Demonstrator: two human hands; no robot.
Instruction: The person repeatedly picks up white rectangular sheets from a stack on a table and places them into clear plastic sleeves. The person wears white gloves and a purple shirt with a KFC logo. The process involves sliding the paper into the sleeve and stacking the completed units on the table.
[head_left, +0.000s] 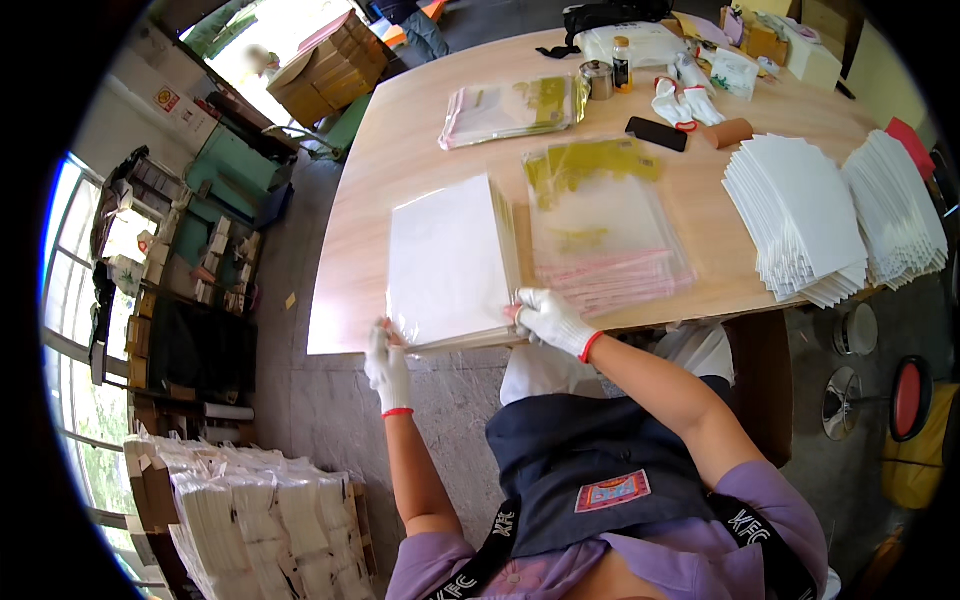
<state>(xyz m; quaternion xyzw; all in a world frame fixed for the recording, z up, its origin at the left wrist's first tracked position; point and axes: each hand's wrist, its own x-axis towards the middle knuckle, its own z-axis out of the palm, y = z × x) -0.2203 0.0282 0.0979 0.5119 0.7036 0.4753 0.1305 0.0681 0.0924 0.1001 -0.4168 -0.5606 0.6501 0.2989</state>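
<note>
On the near left of the table lies a neat stack of white sheets in clear plastic bags. My left hand, in a white fingertip-less glove with a red cuff, pinches the near left corner of this stack. The near right corner is gripped by my gloved right hand, its fingers bent around the edge. Right of the stack, clear plastic bags with olive-gold print at the far end and pinkish near edges lie fanned out flat. Another pile of printed clear bags rests farther back.
Two fanned piles of white card, a nearer one and one by the right edge, stand at right. A black phone, brown roll, white gloves, bottle and metal canister sit behind. Wrapped bundles stack at lower left.
</note>
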